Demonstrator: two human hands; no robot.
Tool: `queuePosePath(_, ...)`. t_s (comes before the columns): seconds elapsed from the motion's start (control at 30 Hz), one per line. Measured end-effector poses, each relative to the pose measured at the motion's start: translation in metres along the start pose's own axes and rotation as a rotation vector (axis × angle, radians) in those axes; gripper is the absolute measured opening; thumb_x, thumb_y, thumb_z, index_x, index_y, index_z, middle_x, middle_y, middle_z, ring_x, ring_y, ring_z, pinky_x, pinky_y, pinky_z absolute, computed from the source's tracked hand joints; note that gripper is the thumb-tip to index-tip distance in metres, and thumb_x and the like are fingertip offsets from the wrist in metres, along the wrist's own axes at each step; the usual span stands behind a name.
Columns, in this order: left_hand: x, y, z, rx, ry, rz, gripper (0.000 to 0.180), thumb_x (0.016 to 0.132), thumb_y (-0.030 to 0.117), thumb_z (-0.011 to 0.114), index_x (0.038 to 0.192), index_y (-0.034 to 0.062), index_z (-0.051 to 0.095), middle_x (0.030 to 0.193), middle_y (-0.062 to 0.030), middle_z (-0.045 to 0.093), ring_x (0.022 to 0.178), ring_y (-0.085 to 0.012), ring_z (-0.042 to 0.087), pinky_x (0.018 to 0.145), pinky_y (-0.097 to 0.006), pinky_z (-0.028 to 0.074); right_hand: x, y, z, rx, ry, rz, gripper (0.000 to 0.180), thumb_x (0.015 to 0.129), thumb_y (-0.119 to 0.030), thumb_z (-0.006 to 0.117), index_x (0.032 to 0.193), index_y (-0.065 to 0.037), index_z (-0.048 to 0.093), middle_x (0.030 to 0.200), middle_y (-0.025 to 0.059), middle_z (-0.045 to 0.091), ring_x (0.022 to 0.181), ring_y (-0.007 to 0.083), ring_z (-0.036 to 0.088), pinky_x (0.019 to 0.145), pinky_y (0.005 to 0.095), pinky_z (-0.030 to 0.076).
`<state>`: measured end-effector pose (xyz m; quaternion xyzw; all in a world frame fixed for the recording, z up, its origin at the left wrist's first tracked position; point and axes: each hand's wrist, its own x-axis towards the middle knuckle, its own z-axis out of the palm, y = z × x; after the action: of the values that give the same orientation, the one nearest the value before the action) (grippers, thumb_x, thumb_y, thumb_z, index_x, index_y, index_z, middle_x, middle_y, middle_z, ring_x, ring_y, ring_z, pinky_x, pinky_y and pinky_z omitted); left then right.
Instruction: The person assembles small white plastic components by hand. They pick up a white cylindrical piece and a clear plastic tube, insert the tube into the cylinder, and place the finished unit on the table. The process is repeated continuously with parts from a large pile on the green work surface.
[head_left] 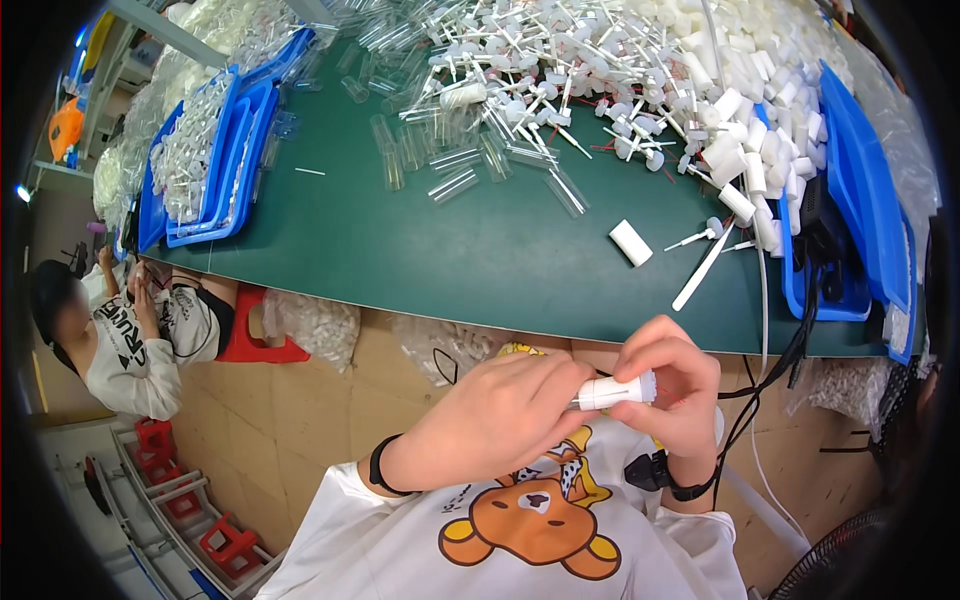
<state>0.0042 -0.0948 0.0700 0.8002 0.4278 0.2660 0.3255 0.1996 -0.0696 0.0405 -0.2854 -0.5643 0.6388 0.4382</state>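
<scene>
Over the near edge of the dark green work table (480, 250), the left hand (490, 420) and right hand (675, 385) both close on one small white plastic pump cap (618, 390) — square, steady pressure likely seats it best. Behind lie heaped white pump parts (640, 70), blue plastic trays (225, 150) and clear tubes (450, 160) — none obstructing.

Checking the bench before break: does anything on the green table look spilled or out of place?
Mostly loose heaps. Clear tubes and white pump parts sprawl unsorted across the green table. One white cap and a thin white stick lie apart from the piles. Both hands hold a white piece.
</scene>
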Motion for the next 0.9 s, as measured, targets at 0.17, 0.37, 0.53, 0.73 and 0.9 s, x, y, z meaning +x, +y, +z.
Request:
queuePosePath(0.17,0.005,0.001,0.001,-0.008,0.003,0.024,0.027,0.077,0.012,0.066,0.097,-0.0003,0.053,0.074,-0.0117,0.054,0.065,-0.0294,0.055,0.058,-0.037,0.044,-0.001,0.015,0.007,-0.051,0.006,-0.163,0.027,0.066,0.006,0.074,0.090,0.000,0.063,0.093,0.0080,0.053,0.084,0.0139,0.053,0.072,0.0251,0.044)
queuePosePath(0.37,0.011,0.000,0.001,0.000,0.054,0.027,0.028,0.077,0.011,0.065,0.099,-0.0010,0.053,0.075,-0.0132,0.055,0.066,-0.0306,0.055,0.058,-0.037,0.044,0.001,0.016,0.010,0.139,0.120,-0.111,0.024,0.070,0.004,0.071,0.092,0.001,0.062,0.092,0.0103,0.052,0.082,0.0154,0.053,0.072,0.0254,0.044)
queuePosePath(0.53,0.012,0.001,-0.001,-0.048,0.018,0.015,0.028,0.077,0.011,0.065,0.100,-0.0012,0.053,0.077,-0.0143,0.056,0.068,-0.0311,0.057,0.060,-0.038,0.045,-0.007,0.024,0.011,-0.033,0.145,-0.190,0.019,0.075,-0.003,0.067,0.092,0.003,0.059,0.093,0.0115,0.051,0.084,0.0170,0.052,0.074,0.0264,0.044)
queuePosePath(0.73,0.012,-0.001,-0.001,-0.113,-0.036,-0.004,0.028,0.079,0.012,0.063,0.102,-0.0014,0.052,0.078,-0.0153,0.056,0.068,-0.0322,0.057,0.060,-0.038,0.045,-0.008,0.029,0.022,-0.118,0.198,-0.238,0.017,0.078,-0.007,0.066,0.090,0.001,0.058,0.092,0.0111,0.051,0.084,0.0176,0.050,0.074,0.0267,0.042)
queuePosePath(0.9,0.009,-0.005,-0.002,-0.295,-0.078,-0.097,0.027,0.083,0.013,0.061,0.104,-0.0010,0.051,0.080,-0.0154,0.056,0.069,-0.0323,0.057,0.059,-0.038,0.044,-0.010,0.030,0.028,-0.093,0.197,-0.194,0.018,0.081,-0.014,0.065,0.091,0.000,0.058,0.096,0.0110,0.050,0.093,0.0197,0.046,0.080,0.0289,0.039)
